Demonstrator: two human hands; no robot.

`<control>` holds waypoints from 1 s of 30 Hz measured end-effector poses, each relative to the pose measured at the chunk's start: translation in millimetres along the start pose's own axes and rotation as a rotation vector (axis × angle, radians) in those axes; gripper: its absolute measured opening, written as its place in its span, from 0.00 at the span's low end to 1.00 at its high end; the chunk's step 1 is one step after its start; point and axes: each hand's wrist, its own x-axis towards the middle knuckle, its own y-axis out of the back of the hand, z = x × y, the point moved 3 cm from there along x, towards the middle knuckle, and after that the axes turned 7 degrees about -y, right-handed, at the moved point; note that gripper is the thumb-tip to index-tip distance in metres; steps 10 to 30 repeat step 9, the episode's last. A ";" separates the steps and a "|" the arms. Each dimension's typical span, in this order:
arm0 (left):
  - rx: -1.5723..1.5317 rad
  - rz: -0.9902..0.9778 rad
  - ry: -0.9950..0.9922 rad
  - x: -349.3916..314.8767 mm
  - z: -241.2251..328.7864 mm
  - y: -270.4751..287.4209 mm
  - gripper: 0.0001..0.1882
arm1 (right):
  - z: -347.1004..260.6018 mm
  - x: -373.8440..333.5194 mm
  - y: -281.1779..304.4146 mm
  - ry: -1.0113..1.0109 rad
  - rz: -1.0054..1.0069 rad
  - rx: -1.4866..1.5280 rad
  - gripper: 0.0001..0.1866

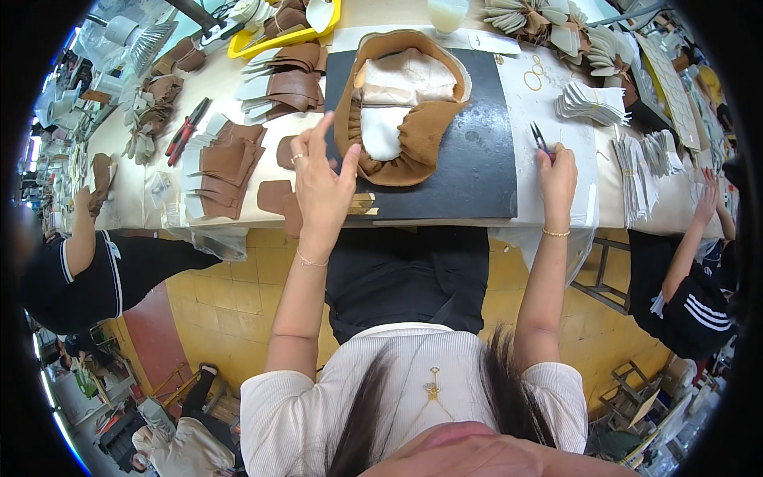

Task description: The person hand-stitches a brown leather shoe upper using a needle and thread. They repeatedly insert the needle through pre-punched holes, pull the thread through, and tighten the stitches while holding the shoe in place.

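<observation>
A brown suede piece [425, 147], gathered along its curved edge like a shoe upper, lies on a black board [489, 159] in front of me. A white lining [383, 131] shows in its opening. My left hand [324, 187] is raised beside the piece's left edge with its fingers spread, holding nothing; whether a fingertip touches the suede, I cannot tell. To the right of the board, my right hand [559, 179] grips small snips [541, 139] with purple handles. Their dark tips point away from me and stand slightly apart.
Stacked brown leather pieces [226, 171] and red-handled pliers [189, 131] lie left. A yellow tray [330, 28] stands far left of the board. White cut-piece stacks [592, 103] and elastic-like rings [533, 77] lie right. Co-workers' hands [707, 199] are at both table ends.
</observation>
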 end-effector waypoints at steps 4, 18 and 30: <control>0.215 -0.020 -0.212 22.1 -0.3 -4.7 0.14 | -29.7 -10.1 18.2 0.041 0.055 0.376 0.10; 0.166 -0.157 -0.045 39.0 -25.1 -25.1 0.14 | -113.4 -76.1 39.3 0.143 -0.224 0.767 0.21; 0.166 -0.157 -0.045 39.0 -25.1 -25.1 0.14 | -113.4 -76.1 39.3 0.143 -0.224 0.767 0.21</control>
